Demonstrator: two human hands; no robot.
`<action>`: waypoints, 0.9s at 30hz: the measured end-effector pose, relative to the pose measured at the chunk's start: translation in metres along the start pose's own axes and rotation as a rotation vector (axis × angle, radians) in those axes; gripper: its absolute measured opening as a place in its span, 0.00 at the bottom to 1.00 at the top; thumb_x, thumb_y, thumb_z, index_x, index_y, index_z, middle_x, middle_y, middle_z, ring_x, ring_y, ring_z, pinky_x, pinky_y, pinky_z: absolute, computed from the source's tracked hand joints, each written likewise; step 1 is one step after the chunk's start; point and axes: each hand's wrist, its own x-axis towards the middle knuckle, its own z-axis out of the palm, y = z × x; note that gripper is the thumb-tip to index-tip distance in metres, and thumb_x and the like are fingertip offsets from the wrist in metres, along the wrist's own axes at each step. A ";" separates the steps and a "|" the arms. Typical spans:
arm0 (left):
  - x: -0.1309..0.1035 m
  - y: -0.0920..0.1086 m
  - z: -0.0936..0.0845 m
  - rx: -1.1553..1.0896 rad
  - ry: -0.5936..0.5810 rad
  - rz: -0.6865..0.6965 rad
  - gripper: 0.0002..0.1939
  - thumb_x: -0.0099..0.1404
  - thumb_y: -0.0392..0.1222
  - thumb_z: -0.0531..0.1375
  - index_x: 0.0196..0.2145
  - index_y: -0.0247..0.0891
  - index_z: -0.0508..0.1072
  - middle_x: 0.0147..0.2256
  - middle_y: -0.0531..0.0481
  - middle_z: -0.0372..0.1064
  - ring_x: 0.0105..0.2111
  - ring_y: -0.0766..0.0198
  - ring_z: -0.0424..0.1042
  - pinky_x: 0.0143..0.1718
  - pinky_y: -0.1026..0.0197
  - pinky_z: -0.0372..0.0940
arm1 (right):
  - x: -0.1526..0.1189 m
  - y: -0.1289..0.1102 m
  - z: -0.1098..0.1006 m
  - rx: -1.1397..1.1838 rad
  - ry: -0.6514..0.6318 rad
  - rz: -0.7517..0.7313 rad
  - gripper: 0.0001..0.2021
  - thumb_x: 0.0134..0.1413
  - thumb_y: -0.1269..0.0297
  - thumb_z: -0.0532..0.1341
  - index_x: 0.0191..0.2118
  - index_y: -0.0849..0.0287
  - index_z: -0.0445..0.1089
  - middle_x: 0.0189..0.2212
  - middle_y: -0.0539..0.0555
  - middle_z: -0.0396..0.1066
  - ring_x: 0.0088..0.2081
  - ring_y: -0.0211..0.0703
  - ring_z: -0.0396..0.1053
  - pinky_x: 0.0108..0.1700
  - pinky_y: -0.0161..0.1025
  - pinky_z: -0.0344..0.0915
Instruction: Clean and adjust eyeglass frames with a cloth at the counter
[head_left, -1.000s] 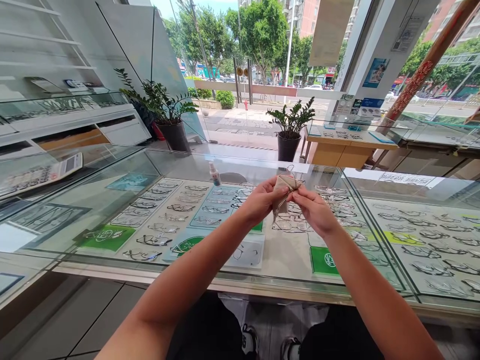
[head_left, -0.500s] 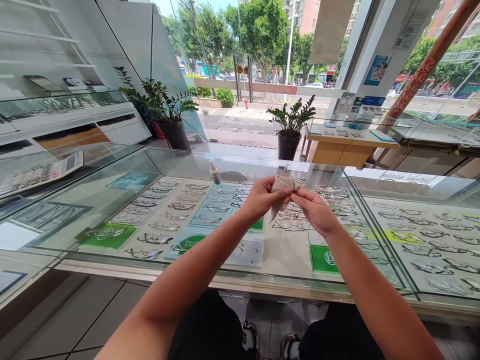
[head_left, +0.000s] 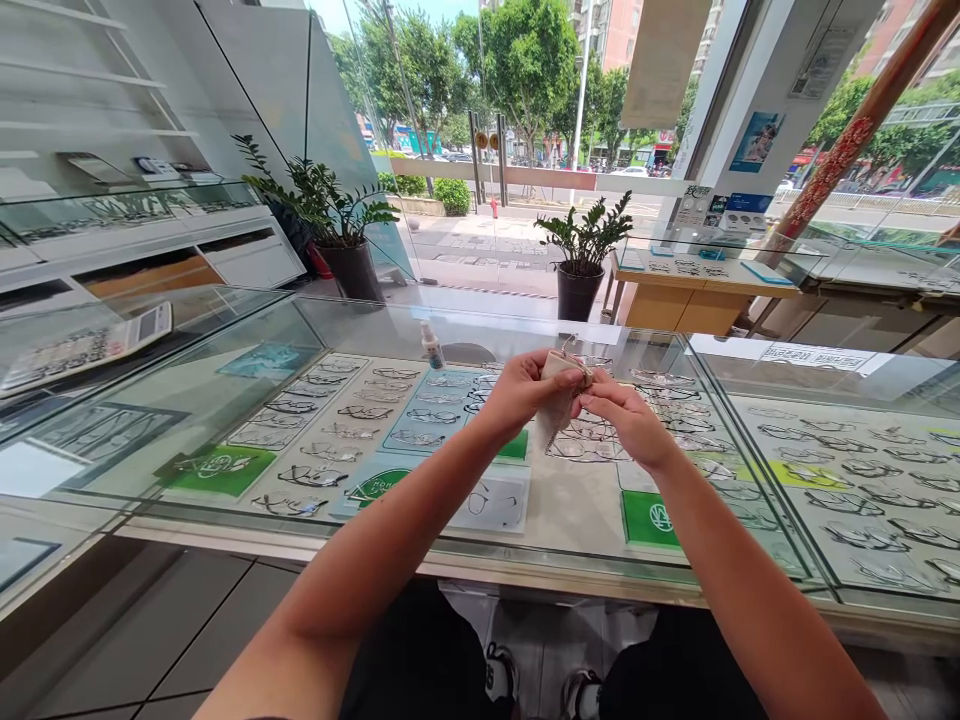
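Observation:
Over the glass counter, my left hand is closed round a beige cloth, with its thumb pressed on top. A corner of the cloth hangs down below the fingers. Thin-rimmed eyeglasses stick up out of the cloth between both hands; most of the frame is hidden. My right hand is closed too, its fingers pinching the eyeglasses from the right side, close to the left thumb. Beyond my hands to the left, a small white spray bottle stands on the counter.
The glass display counter spans in front of me, with rows of spectacle frames under the glass. A calculator lies at the left. Potted plants stand before the window, and a wooden display table is at the back right.
The cloth has shifted in my left hand, and more of it now hangs below the fingers. Both hands stay nearly in place, their fingers slightly moved around the eyeglasses.

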 end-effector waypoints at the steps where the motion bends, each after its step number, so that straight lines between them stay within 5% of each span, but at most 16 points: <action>1: 0.000 0.000 -0.001 0.004 0.008 -0.001 0.19 0.59 0.53 0.77 0.38 0.35 0.83 0.31 0.47 0.79 0.29 0.62 0.76 0.35 0.59 0.71 | 0.000 -0.001 0.000 -0.008 -0.001 0.003 0.15 0.67 0.55 0.63 0.31 0.52 0.81 0.47 0.55 0.70 0.56 0.53 0.67 0.68 0.50 0.56; 7: 0.002 0.002 -0.006 0.003 0.041 -0.039 0.20 0.61 0.55 0.77 0.40 0.36 0.84 0.36 0.44 0.82 0.33 0.62 0.77 0.37 0.60 0.70 | 0.001 0.000 0.000 0.024 0.009 -0.021 0.16 0.66 0.55 0.62 0.28 0.52 0.79 0.45 0.54 0.72 0.55 0.54 0.67 0.66 0.50 0.57; 13: 0.001 0.006 -0.007 -0.106 -0.058 -0.070 0.23 0.64 0.58 0.75 0.47 0.36 0.85 0.38 0.44 0.82 0.35 0.60 0.78 0.40 0.59 0.71 | 0.001 0.000 -0.001 0.109 0.079 -0.007 0.15 0.66 0.53 0.63 0.28 0.50 0.80 0.43 0.55 0.73 0.62 0.56 0.64 0.70 0.49 0.53; 27: -0.001 0.005 -0.006 -0.117 -0.130 -0.094 0.25 0.59 0.48 0.79 0.52 0.39 0.83 0.44 0.43 0.81 0.41 0.60 0.78 0.44 0.60 0.72 | 0.000 0.001 -0.002 0.243 0.103 0.052 0.14 0.64 0.55 0.64 0.28 0.51 0.81 0.36 0.56 0.71 0.62 0.56 0.63 0.69 0.47 0.55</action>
